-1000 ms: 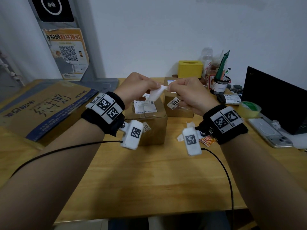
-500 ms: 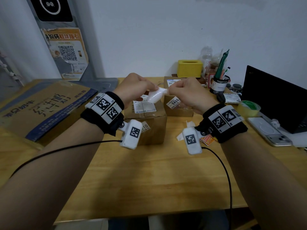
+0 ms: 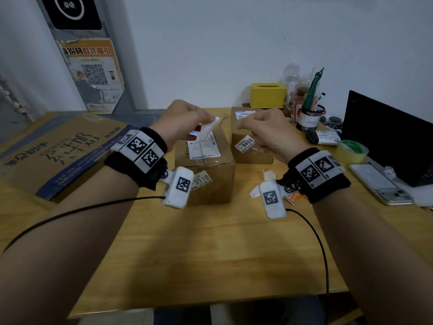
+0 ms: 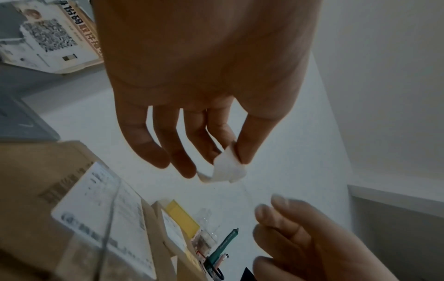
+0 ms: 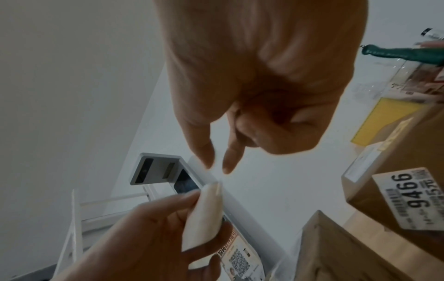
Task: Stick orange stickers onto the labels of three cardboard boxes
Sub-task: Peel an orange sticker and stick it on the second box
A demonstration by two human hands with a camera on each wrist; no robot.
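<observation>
Apparently mid-peel: left hand (image 3: 181,120) pinches white backing paper (image 3: 207,130), right hand (image 3: 267,132) thumb and forefinger nearly closed, sticker unseen; next, press onto near box's label (image 3: 203,147).

A yellow tissue box (image 3: 267,95) is set at the rear of the wooden tabletop (image 3: 210,242), against the wall. A pen holder (image 3: 310,118) is placed to its right. A black laptop (image 3: 386,137), a tape roll (image 3: 352,150) and a phone (image 3: 380,184) are located at the right edge. A flattened carton (image 3: 54,151) is laid at the left.
</observation>
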